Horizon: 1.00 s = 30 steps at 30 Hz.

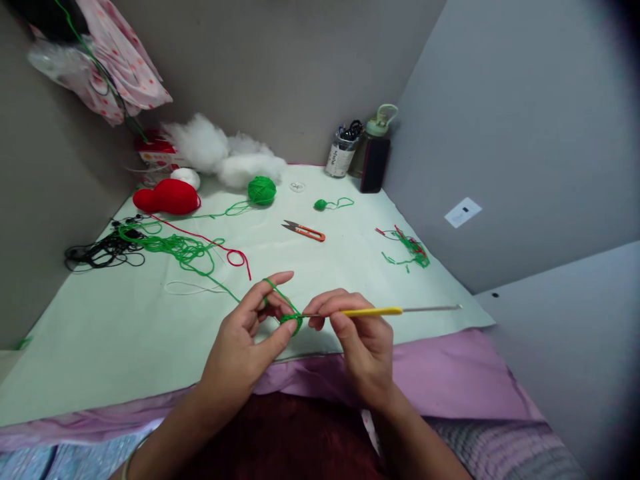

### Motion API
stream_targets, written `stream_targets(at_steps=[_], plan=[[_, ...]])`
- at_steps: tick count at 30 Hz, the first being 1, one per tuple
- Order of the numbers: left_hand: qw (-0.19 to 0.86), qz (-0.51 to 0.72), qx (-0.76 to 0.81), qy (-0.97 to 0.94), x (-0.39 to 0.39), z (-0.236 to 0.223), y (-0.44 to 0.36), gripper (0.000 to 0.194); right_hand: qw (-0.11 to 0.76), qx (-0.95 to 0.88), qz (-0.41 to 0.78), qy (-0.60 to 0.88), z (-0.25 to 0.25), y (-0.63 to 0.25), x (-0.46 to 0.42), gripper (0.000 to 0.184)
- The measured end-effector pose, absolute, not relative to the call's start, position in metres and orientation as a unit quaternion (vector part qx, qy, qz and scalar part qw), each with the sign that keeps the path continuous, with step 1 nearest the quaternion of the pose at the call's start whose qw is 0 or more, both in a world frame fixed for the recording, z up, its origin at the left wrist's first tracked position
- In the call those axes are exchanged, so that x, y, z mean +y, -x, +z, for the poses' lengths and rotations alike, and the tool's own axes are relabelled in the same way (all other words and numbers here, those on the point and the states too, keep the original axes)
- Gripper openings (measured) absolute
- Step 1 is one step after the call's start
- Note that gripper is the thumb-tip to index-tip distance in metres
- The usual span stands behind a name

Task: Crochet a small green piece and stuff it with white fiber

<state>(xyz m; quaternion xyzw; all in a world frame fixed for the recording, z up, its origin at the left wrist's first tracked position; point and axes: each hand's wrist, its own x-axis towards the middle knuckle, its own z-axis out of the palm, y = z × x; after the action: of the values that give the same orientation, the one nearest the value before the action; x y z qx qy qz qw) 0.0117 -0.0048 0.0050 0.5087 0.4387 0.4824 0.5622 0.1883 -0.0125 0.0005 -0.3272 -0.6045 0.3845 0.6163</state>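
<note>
Between the thumb and fingers of my left hand (250, 327) is a small green crochet piece (291, 324). Green yarn (281, 293) loops over my raised left index finger and runs down to the piece. My right hand (357, 340) grips a double-ended crochet hook (373, 311) by its yellow handle. One metal end meets the green piece; the other points right over the table. A tangle of green yarn (175, 245) lies to the left, with a strand leading to my left hand.
Orange thread snips (304, 231), a green yarn ball (262, 191) and a small green piece (321, 205) lie beyond my hands. Red yarn (167, 197), black cord (107, 248) and white stuffing (210, 147) sit left. Yarn scraps (413, 250), a phone (375, 165) and a pen cup (341, 155) are right.
</note>
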Motion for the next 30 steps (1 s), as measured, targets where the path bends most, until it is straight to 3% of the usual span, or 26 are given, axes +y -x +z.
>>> stream_targets(at_steps=[6,10,12,14,17,20,23,27,30], plan=[[0.507,0.505,0.48,-0.508,-0.009,0.011,-0.016,0.053,0.54,-0.77,0.085,0.328,-0.001,-0.185,-0.015,0.023],[0.661,0.495,0.412,-0.385,-0.01,0.015,-0.019,0.065,0.517,-0.785,-0.085,0.33,-0.009,-0.181,-0.017,0.03],[0.751,0.462,0.364,-0.3,-0.009,0.017,-0.019,0.067,0.532,-0.776,-0.05,0.336,-0.009,-0.18,-0.018,0.026],[0.789,0.447,0.344,-0.243,-0.006,0.019,-0.017,0.063,0.588,-0.724,0.084,0.352,-0.007,-0.18,-0.017,0.021],[0.784,0.462,0.343,-0.234,-0.003,0.022,-0.015,0.056,0.67,-0.565,0.333,0.348,-0.003,-0.178,-0.013,0.021],[0.765,0.472,0.338,-0.279,-0.004,0.02,-0.014,0.052,0.671,-0.49,0.462,0.31,0.0,-0.176,-0.008,0.017],[0.733,0.48,0.349,-0.333,-0.007,0.014,-0.016,0.047,0.649,-0.556,0.407,0.322,-0.001,-0.174,-0.007,0.015],[0.677,0.515,0.386,-0.357,-0.008,0.007,-0.02,0.051,0.599,-0.691,0.179,0.363,-0.007,-0.173,-0.015,0.031],[0.728,0.496,0.358,-0.311,-0.006,0.008,-0.02,0.053,0.55,-0.755,0.043,0.354,-0.012,-0.175,-0.02,0.042]])
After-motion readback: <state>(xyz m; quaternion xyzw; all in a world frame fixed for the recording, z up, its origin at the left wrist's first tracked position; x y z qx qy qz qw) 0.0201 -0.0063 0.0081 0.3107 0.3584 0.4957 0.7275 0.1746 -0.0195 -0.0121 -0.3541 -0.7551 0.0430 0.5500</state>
